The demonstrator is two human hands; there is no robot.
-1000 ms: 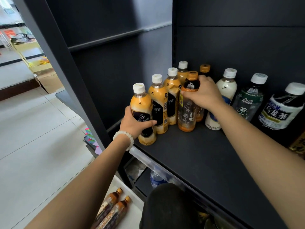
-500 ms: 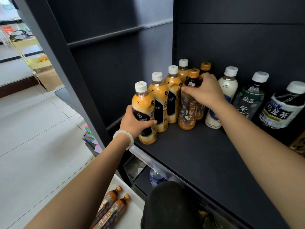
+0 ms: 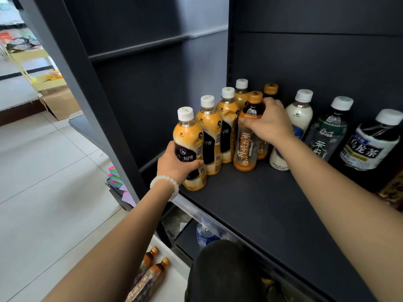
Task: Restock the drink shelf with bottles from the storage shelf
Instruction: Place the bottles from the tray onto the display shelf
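Left hand [image 3: 174, 164]: wrapped round front milk tea bottle [image 3: 189, 147], upright at the dark shelf [image 3: 250, 205] front edge
Right hand [image 3: 270, 123]: gripping shoulder of jasmine tea bottle [image 3: 247, 142], upright beside the milk tea row
Floor: two brown bottles [image 3: 150, 277] lying down

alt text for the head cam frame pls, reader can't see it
A person's left hand grips the front white-capped orange milk tea bottle while the right hand holds the shoulder of an orange-capped amber tea bottle, both standing on a dark metal shelf. More white-capped bottles line the back.
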